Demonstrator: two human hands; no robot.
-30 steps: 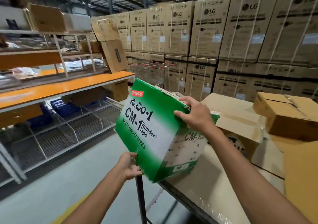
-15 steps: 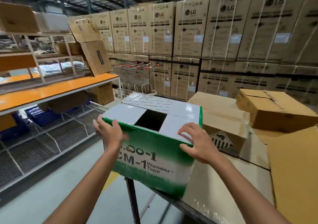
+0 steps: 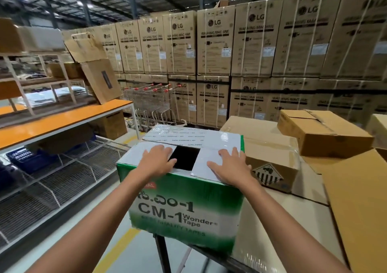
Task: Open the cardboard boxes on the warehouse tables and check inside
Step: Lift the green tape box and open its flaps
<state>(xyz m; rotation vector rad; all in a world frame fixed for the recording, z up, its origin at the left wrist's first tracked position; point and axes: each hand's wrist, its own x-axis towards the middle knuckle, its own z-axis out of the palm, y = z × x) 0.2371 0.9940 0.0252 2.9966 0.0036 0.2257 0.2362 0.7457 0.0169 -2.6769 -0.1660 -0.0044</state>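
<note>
Nearest to us, at six o'clock, our two forearms reach forward onto the green and white tape box point(image 3: 184, 207), which stands upright at the near corner of the table point(image 3: 278, 226), its printed face reading "CM-1 Wonder Tape" turned toward us. Our left hand point(image 3: 156, 160) lies flat, fingers spread, on the left white top flap point(image 3: 136, 153); it grips nothing. Our right hand point(image 3: 229, 167) lies the same way, palm down and unclenched, on the right white top flap point(image 3: 204, 169). Between the two hands a dark square gap point(image 3: 184, 157) shows where the flaps do not meet; what is inside is too dark to tell. A third flap point(image 3: 194, 135) stretches across the far side of the top, with small print on it.

Touching the tape box at two o'clock sits a plain brown carton point(image 3: 270, 147) with a striped diamond label point(image 3: 267, 173) on its near side. Farther at two o'clock a smaller brown box point(image 3: 326, 134) rests with its flaps closed. A flat cardboard sheet point(image 3: 360, 210) lies at three o'clock.

At nine o'clock runs an orange shelf point(image 3: 62, 119) with wire racks point(image 3: 52, 180) beneath. At twelve o'clock, well apart, stand shopping trolleys point(image 3: 152, 103) before a wall of stacked washing machine cartons point(image 3: 215, 42).
</note>
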